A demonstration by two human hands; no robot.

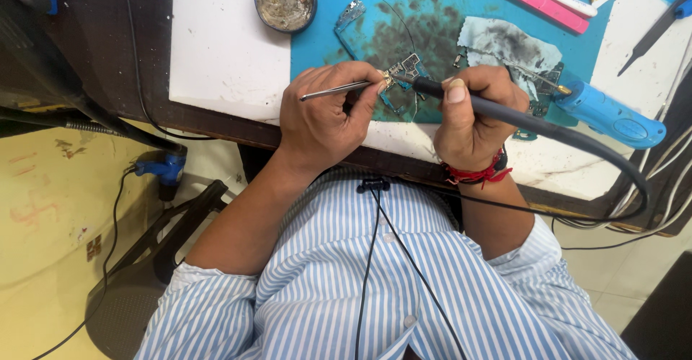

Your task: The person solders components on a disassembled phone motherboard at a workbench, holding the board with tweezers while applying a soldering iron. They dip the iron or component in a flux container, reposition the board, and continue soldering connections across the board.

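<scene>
My left hand grips thin metal tweezers, their tips pressed on a small circuit board lying on the stained blue work mat. My right hand holds a dark soldering iron handle, its tip touching the same board from the right. The iron's black cable loops off to the right. A red thread band sits on my right wrist.
A round tin of flux stands at the mat's far left. A blue-handled tool lies right of my hands beside a dirty cloth. Pink and white tools lie at the top. Black stool below left.
</scene>
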